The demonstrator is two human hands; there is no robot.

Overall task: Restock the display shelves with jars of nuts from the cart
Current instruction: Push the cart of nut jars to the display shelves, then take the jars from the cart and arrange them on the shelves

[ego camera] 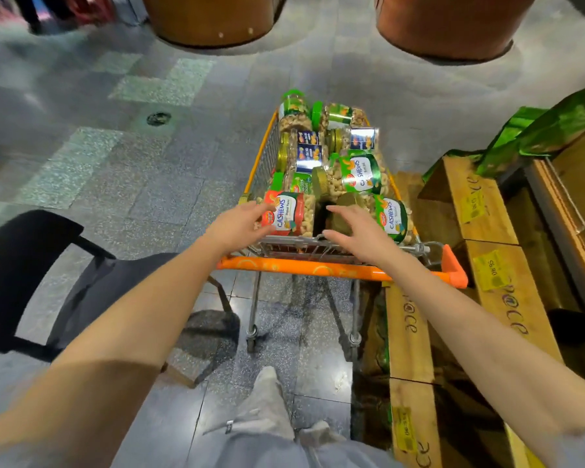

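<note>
From where I stand, the person is behind the cart (453,265), both bare arms stretched out over its orange handle (301,267). The left hand (240,224) is open, fingers straight, with the fingertips at the side of a red-label jar (289,214) of cashews lying on its side just past the handle. The right hand (358,231) is open too, fingers spread, hovering over the gold lid (352,200) of a green-label jar (394,219) that also lies on its side. I cannot tell whether either hand actually touches its jar yet; neither has a grip.

Beyond the hands the basket is heaped with more jars (358,173), some on top of others. The wooden shelves (487,211) they are meant for run along the outside of the right hand, close against the cart. A black chair (31,251) sits off to the outside of the left hand.

This looks like the pick-up step, with the cart full and much of the work ahead. To do it well, I would wrap each hand round the middle of a jar's body, not the lid, since the plastic looks smooth and a lid-only hold could slip or twist. The two nearest jars sit apart, so they should lift straight up without dragging neighbours. Taking the top ones first would keep the pile from rolling, and turning each jar upright before it goes to the right would save fumbling there.
</note>
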